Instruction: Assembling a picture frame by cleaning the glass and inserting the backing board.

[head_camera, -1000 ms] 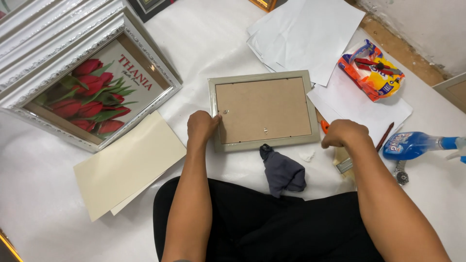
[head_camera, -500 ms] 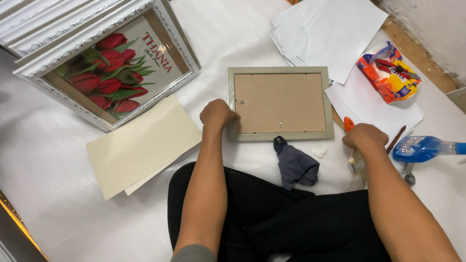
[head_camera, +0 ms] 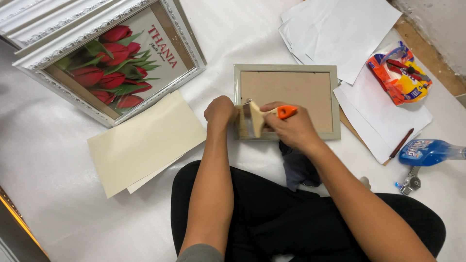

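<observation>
A person sits cross-legged at the bottom of the frame on a floor (head_camera: pixel 58 160) covered in white sheeting, a dark cloth (head_camera: pixel 297 167) lying by the knee. Just above, at centre, the right hand (head_camera: pixel 291 128) has its grip clamped on a brush (head_camera: pixel 259 118) with an orange-tipped handle, bristles down at the lower left corner of a small frame (head_camera: pixel 286 99) that lies face down, its brown backing board up. The left hand (head_camera: pixel 221 112) rests closed at that same corner, touching the frame's edge; whether its grip holds anything cannot be told. Judged from this view, the brushing would go best with light strokes along the rim, away from the board, while the left hand pins the frame flat. Cream card sheets (head_camera: pixel 145 140) lie at centre left. At right are a pencil (head_camera: pixel 401 143), a blue spray bottle (head_camera: pixel 429 151) and a small metal tool (head_camera: pixel 411 183). Farther off, white paper (head_camera: pixel 340 34) fans across the upper right beside an orange packet (head_camera: pixel 400 73), and a large silver frame (head_camera: pixel 114 58) with red tulips fills the upper left.
</observation>
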